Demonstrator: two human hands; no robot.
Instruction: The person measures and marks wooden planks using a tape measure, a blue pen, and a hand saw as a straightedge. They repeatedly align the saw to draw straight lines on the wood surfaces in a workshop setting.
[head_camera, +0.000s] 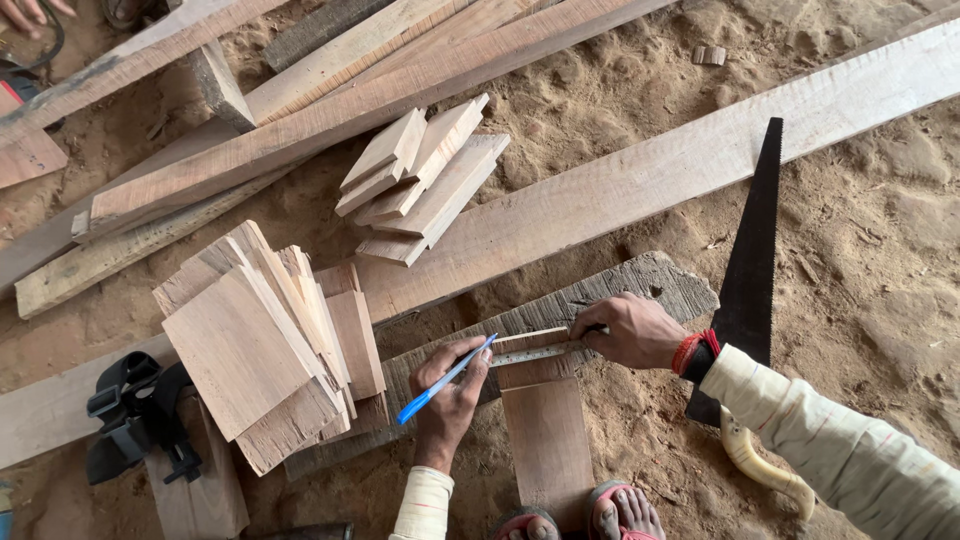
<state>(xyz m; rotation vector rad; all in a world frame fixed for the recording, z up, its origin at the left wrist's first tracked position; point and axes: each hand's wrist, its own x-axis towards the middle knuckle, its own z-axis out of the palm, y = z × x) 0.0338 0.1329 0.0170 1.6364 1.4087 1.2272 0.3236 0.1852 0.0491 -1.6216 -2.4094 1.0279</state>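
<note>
Small board (545, 440), stiff and light, lies underfoot; left hand (450, 395) grips a blue pen (445, 380), right hand (635, 330) pinches the ruler (535, 352).

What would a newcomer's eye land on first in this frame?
Low in the middle, the left hand holds a blue pen against a small wooden board, and the right hand presses a metal ruler across it. A black handsaw lies on the sandy ground to the right. A stack of cut wooden pieces sits to the left.
</note>
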